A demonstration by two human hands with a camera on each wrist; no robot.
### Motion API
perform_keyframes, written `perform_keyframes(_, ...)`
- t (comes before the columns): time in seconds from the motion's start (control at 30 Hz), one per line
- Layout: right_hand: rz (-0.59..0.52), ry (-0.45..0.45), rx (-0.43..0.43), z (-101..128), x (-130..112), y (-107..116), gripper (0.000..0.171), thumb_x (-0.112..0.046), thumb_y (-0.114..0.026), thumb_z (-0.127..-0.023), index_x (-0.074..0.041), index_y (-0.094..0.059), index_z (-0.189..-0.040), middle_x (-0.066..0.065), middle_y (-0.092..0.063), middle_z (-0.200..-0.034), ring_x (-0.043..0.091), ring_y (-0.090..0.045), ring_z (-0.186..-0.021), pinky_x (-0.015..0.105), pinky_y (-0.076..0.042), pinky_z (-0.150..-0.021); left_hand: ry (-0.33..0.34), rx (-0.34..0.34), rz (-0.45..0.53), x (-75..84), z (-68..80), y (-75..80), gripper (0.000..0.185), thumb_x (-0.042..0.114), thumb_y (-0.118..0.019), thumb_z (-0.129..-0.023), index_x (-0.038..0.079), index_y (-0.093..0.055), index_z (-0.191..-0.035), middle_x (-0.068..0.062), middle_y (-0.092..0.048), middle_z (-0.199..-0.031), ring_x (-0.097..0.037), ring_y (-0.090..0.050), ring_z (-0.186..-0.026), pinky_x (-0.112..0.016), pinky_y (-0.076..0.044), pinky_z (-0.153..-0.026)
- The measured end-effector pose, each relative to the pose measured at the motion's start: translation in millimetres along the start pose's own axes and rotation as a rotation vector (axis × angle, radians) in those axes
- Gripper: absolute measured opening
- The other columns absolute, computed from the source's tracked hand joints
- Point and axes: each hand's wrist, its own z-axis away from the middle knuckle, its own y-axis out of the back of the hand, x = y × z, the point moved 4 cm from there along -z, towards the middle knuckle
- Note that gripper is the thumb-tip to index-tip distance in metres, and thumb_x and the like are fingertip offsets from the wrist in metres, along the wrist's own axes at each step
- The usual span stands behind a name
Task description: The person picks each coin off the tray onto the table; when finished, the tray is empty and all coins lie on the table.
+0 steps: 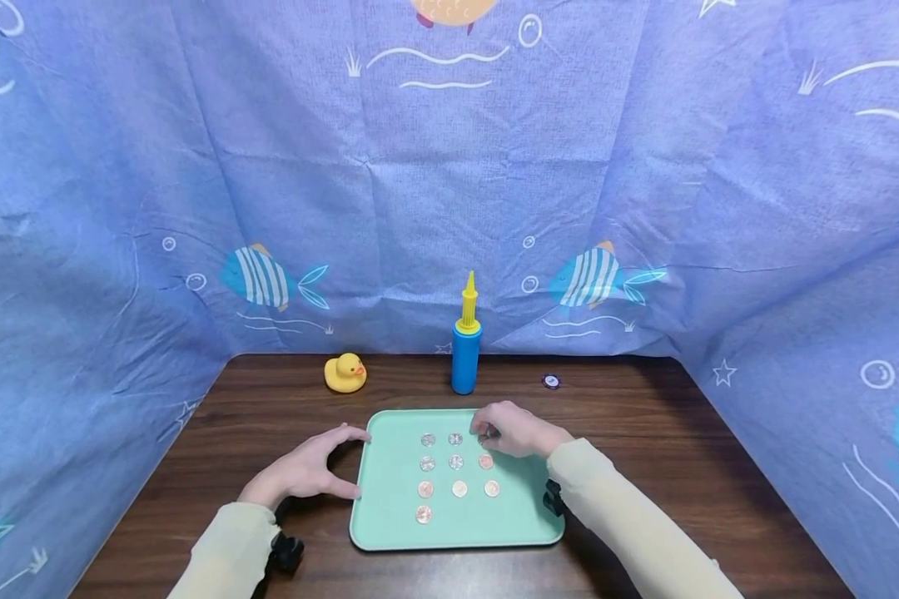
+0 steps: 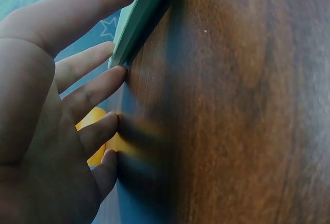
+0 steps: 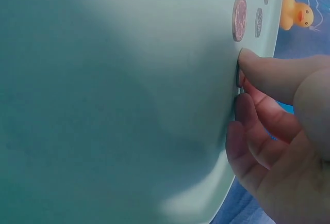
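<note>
A mint-green tray (image 1: 457,532) lies on the brown wooden table (image 1: 682,466) with several coins (image 1: 456,461) set out in rows. My left hand (image 1: 358,463) rests on the table at the tray's left edge (image 2: 149,12). Its fingers (image 2: 98,90) are straight with their tips on the wood, and thumb and forefinger bracket the rim. My right hand (image 1: 487,434) is over the tray's far right part. In the right wrist view its fingertips (image 3: 258,66) pinch a coin (image 3: 238,79) that lies against the tray floor (image 3: 129,105).
Along the back of the table stand a yellow rubber duck (image 1: 345,372), a blue hand pump with a yellow nozzle (image 1: 466,349) and a small dark chip (image 1: 550,382). Blue fish-print cloth (image 1: 120,249) walls the table on three sides.
</note>
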Motion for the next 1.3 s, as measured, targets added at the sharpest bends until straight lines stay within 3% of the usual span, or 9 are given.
perform_keyframes(0.3,-0.008,-0.020,0.000,1.9,1.0,0.5,0.018,-0.001,-0.075,-0.095,-0.008,-0.074,-0.112,0.001,-0.072,-0.102,0.014,-0.063,-0.092,0.035,-0.057,-0.086,-0.001,-0.006,-0.008,0.8,0.0,0.8,0.082,0.043,-0.092,-0.079,0.019,-0.056,-0.149,-0.015,-0.045,-0.161,-0.047,-0.025,-0.156,-0.070,-0.027,-0.120)
perform_keyframes(0.63,-0.026,0.007,0.079,5.1,6.4,2.7,0.011,-0.003,-0.076,-0.095,-0.013,-0.078,-0.100,-0.004,-0.066,-0.093,0.010,-0.058,-0.085,0.029,-0.054,-0.079,-0.017,0.002,-0.015,-0.3,-0.6,1.5,0.081,0.043,-0.092,-0.079,0.019,-0.056,-0.148,-0.015,-0.046,-0.161,-0.048,-0.025,-0.156,-0.069,-0.027,-0.120)
perform_keyframes(1.0,-0.104,0.032,0.157,12.8,9.1,4.1,0.009,-0.002,-0.083,-0.089,-0.010,-0.080,-0.094,-0.004,-0.075,-0.088,0.007,-0.059,-0.077,0.027,-0.055,-0.073,-0.009,0.004,-0.013,0.6,-0.1,1.6,0.081,0.042,-0.093,-0.079,0.019,-0.057,-0.148,-0.015,-0.046,-0.161,-0.048,-0.023,-0.156,-0.070,-0.025,-0.120)
perform_keyframes(1.3,-0.165,-0.019,0.147,22.2,16.1,8.6,0.015,0.001,-0.081,-0.090,-0.008,-0.082,-0.101,0.000,-0.077,-0.091,0.008,-0.065,-0.080,0.026,-0.057,-0.074,-0.012,0.005,-0.016,-0.2,0.1,0.6,0.082,0.042,-0.093,-0.078,0.019,-0.057,-0.148,-0.015,-0.046,-0.160,-0.047,-0.024,-0.156,-0.069,-0.026,-0.120)
